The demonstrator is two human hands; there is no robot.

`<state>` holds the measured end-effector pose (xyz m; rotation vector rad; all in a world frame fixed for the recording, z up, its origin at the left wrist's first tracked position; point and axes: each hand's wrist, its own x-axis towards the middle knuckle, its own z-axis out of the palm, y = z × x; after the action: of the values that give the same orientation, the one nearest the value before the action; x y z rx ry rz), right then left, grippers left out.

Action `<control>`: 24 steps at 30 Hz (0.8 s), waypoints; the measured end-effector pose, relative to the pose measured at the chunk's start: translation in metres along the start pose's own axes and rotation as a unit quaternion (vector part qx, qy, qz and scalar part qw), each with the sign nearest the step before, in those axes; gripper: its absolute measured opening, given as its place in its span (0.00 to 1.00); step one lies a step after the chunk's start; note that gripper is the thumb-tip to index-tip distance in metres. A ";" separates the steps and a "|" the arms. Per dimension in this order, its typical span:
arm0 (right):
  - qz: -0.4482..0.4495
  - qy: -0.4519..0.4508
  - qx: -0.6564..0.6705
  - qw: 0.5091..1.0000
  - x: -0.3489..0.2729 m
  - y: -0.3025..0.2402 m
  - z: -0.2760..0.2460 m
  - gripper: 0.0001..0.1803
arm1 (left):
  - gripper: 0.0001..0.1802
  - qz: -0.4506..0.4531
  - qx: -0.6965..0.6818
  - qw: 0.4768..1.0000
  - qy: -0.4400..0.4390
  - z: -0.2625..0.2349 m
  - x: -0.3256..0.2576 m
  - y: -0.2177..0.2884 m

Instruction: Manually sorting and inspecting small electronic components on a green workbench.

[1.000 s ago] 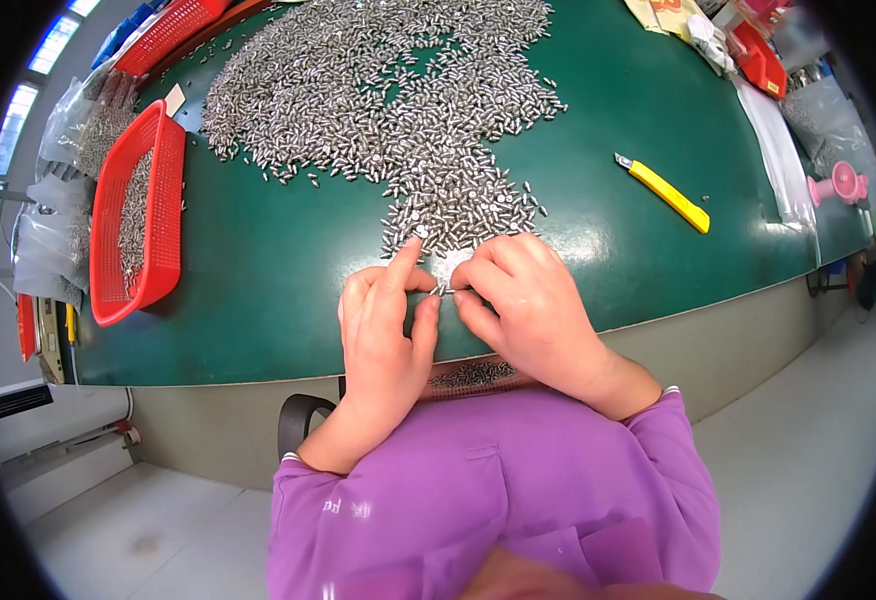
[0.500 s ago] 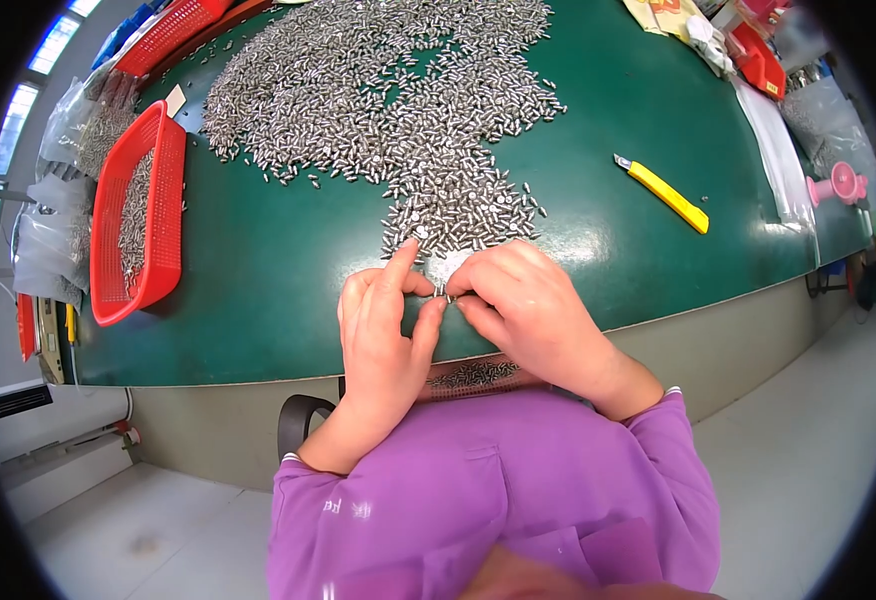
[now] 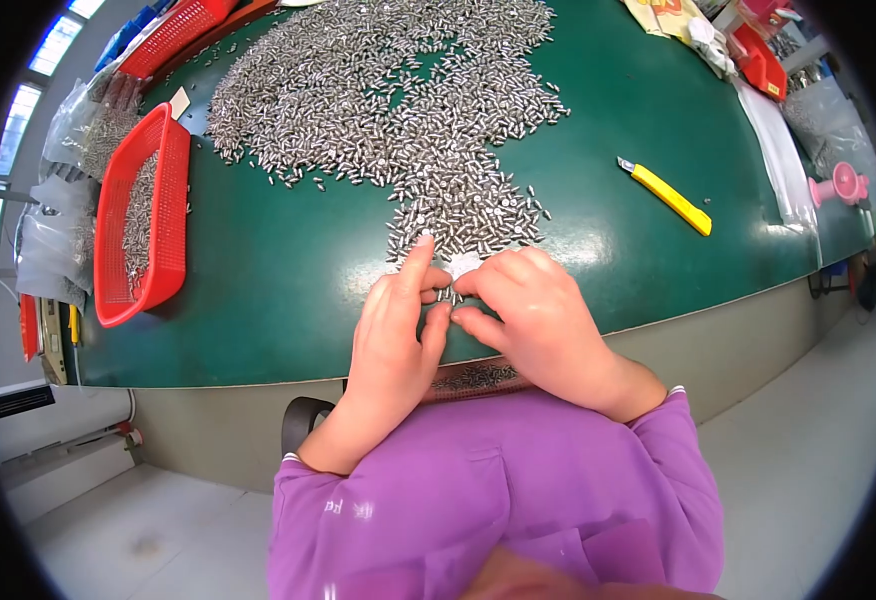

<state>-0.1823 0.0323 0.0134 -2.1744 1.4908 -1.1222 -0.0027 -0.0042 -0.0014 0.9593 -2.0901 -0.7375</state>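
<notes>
A broad pile of small, silver, bullet-shaped metal pieces (image 3: pixel 388 110) covers the far middle of the green table, narrowing toward me. At its near end my left hand (image 3: pixel 398 310) and my right hand (image 3: pixel 538 305) meet, thumbs and fingertips closing from both sides around a few small metal pieces (image 3: pixel 449 296). The left index finger stretches forward to the edge of the pile, while the other left fingers curl. My right fingers are bent together above the thumb. Fingertips partly hide the pieces, so their exact number is unclear.
A red plastic basket (image 3: pixel 175 230) with metal pieces stands at the left. To the right lies a yellow utility knife (image 3: pixel 670 200). A pink object (image 3: pixel 840 184) sits at the far right. Below the table's near edge, a reddish basket (image 3: pixel 468 382) holds more pieces.
The fingers of both hands have spread slightly apart around the small pieces, showing more of them. My left hand has shifted a little to the right.
</notes>
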 end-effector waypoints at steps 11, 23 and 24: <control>0.015 -0.002 -0.046 0.999 0.002 -0.002 0.006 0.10 | 0.40 0.023 0.032 0.999 -0.037 -0.004 0.002 -0.001; 0.013 -0.006 0.020 1.000 0.000 0.001 -0.002 0.11 | 0.42 -0.026 -0.032 0.999 -0.034 -0.007 0.001 0.006; 0.013 -0.006 0.020 1.000 0.000 0.001 -0.002 0.11 | 0.42 -0.026 -0.032 0.999 -0.035 -0.007 0.001 0.005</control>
<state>-0.1842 0.0319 0.0143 -2.1244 1.4756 -1.1196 0.0001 -0.0032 0.0065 0.9686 -2.0937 -0.8715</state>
